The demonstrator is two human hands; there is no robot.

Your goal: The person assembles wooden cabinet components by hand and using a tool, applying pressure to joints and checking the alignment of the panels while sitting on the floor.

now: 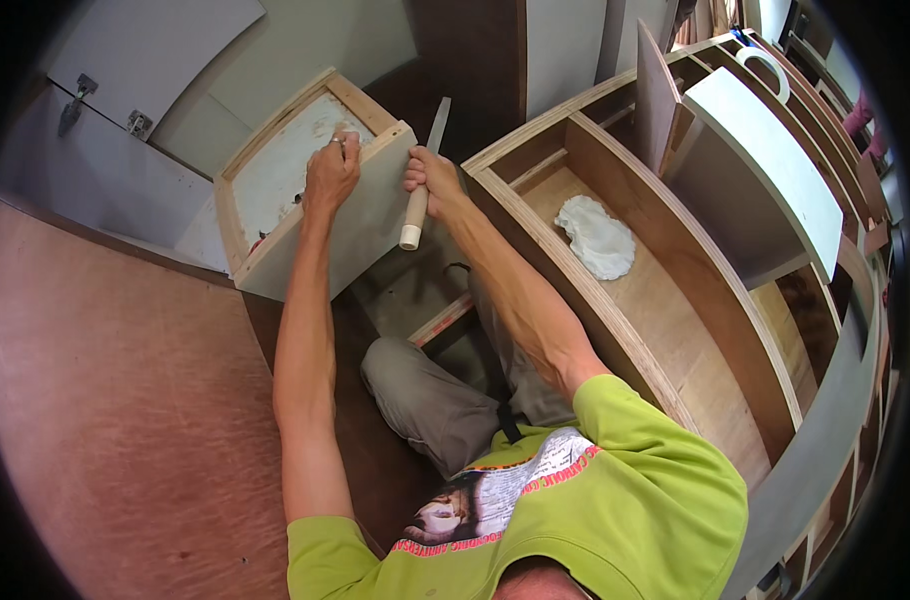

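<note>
My right hand (pixel 435 180) is closed round a flat-bladed tool (pixel 415 218). Its pale wooden handle sticks out below the fist and its flat metal blade points up; I cannot tell whether it is a chisel or a file. Just left of that fist stands a shallow box-like panel (pixel 360 215) with a raised wooden frame and a stained white inner face. My left hand (pixel 333 178) reaches over the frame's near edge, fingers curled together against the inner side. What those fingers hold, if anything, is hidden. A small dark fitting shows beside the left wrist.
A wooden cabinet carcass (pixel 695 330) fills the right side; a crumpled white cloth or sheet (pixel 597 238) lies inside. A curved white-faced panel (pixel 770 170) and a roll of tape (pixel 763 75) rest on it. Brown board (pixel 125 400) spans the left, below white panels with metal hinges (pixel 140 123).
</note>
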